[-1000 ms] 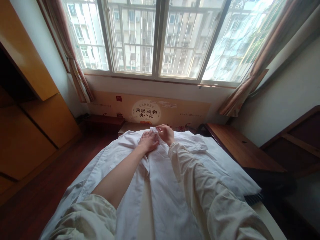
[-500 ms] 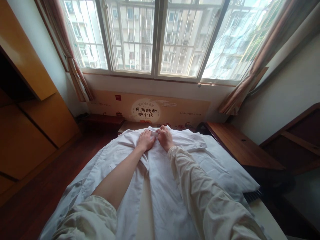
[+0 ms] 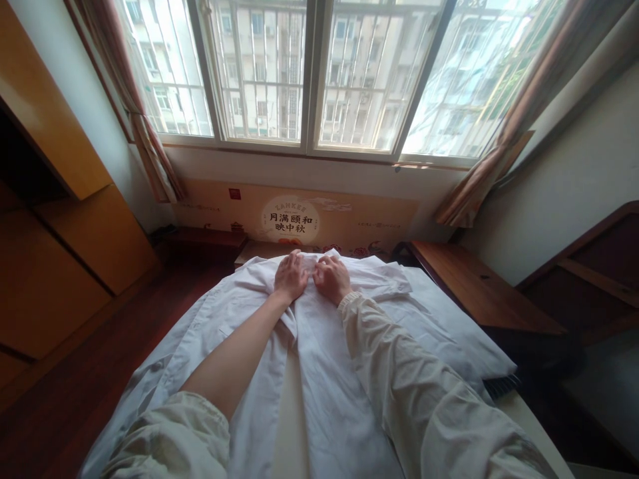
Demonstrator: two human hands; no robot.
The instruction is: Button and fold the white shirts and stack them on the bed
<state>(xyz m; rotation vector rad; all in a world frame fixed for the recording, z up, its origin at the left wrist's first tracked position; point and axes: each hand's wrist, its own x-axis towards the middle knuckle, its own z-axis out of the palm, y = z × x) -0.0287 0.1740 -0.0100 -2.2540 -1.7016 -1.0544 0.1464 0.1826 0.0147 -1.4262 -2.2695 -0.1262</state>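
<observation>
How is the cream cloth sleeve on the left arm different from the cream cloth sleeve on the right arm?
The cream cloth left sleeve is pushed up, baring the left forearm, while the cream cloth right sleeve reaches the wrist. In view, the left sleeve is a short piece; the right sleeve, a long one. Both look wrinkled.

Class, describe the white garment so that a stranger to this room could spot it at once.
Find the wide barred window, then drop to the tan printed panel below it. Nearer than the panel, the white garment lies spread out, with the left hand and right hand on its far end. Its white cloth sets it apart from the cream sleeves and pinkish curtains.
</observation>
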